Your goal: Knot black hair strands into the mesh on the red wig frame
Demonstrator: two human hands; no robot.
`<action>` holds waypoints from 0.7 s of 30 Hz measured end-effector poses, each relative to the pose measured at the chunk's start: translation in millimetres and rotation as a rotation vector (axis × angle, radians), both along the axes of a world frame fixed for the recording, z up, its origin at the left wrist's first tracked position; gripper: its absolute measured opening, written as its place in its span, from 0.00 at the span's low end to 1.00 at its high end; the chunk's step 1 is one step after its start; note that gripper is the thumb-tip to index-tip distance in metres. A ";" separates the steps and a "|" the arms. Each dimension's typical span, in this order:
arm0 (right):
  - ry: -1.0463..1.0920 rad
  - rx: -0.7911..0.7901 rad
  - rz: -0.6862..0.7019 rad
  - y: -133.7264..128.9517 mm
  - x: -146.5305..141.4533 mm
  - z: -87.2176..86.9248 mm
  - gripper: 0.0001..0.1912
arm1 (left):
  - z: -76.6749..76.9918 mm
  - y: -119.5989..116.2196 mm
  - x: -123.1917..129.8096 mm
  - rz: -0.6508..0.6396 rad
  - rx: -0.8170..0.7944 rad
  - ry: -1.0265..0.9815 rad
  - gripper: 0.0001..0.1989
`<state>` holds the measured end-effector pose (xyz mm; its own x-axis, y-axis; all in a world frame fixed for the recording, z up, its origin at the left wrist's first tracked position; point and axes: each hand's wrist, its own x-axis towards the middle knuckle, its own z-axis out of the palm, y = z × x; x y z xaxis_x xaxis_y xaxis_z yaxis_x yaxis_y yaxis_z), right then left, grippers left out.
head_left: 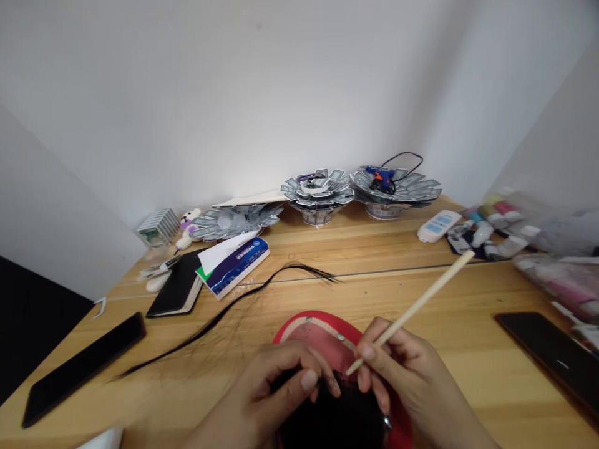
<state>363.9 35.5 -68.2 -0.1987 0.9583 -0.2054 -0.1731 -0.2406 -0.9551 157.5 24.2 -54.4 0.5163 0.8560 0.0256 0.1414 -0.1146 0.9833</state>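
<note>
A wooden bench (374, 249) fills the lower part of the view, set against white walls (234, 93). Near the bench's front edge lies a red cap (299, 325) with a pale inner band, and a dark mass of hair (332, 424) covers its nearer part.

The left hand (262, 399) sits over that hair with its fingers curled down and close together; whether it is gripping strands cannot be told. The right hand (407, 374) is clamped on a thin wooden stick (414, 312), pinched between thumb and fingers. The stick slants up and away, its lower tip just beside the left hand's fingers (330, 383), above the red cap.

A long strand of black hair (234, 310) lies across the bench behind the cap. Two black phones (82, 368) (547, 355) lie face up, one on each side. Along the back stand three round paper sculptures (236, 221) (318, 196) (395, 190) made of folded cards, with a blue glue gun (380, 178) resting on the rightmost. At the left are a black notebook (175, 287) and a blue-and-white box (236, 268). At the right are a white tube (437, 226) and a cluster of small bottles (496, 234).
</note>
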 end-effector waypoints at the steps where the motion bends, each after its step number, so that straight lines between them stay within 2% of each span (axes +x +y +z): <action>1: -0.016 0.002 -0.001 0.2 -0.3 0.8 0.31 | -0.1 -0.1 -0.1 -0.006 0.009 0.012 0.17; 8: -0.075 0.023 -0.010 -2.3 -0.4 -0.9 0.30 | 1.4 -0.2 0.4 -0.046 0.041 0.059 0.16; 12: -0.061 0.081 -0.117 -8.3 -2.6 -2.9 0.26 | 3.2 -1.1 0.7 -0.052 0.057 0.080 0.14; 14: -0.067 0.114 -0.180 -10.7 -4.3 -2.9 0.23 | 3.2 -3.9 -5.7 -0.007 0.030 0.080 0.14; 17: -0.062 0.153 -0.219 -12.9 -6.2 -2.9 0.22 | 2.9 -13.1 -33.6 0.190 -0.043 0.150 0.15; 19: -0.056 0.176 -0.230 -13.6 -6.6 -3.8 0.21 | 4.8 -21.8 -63.8 0.397 -0.051 0.226 0.16; 21: -0.054 0.205 -0.239 -13.7 -6.5 -6.0 0.21 | 10.1 -30.5 -96.4 0.660 -0.022 0.268 0.16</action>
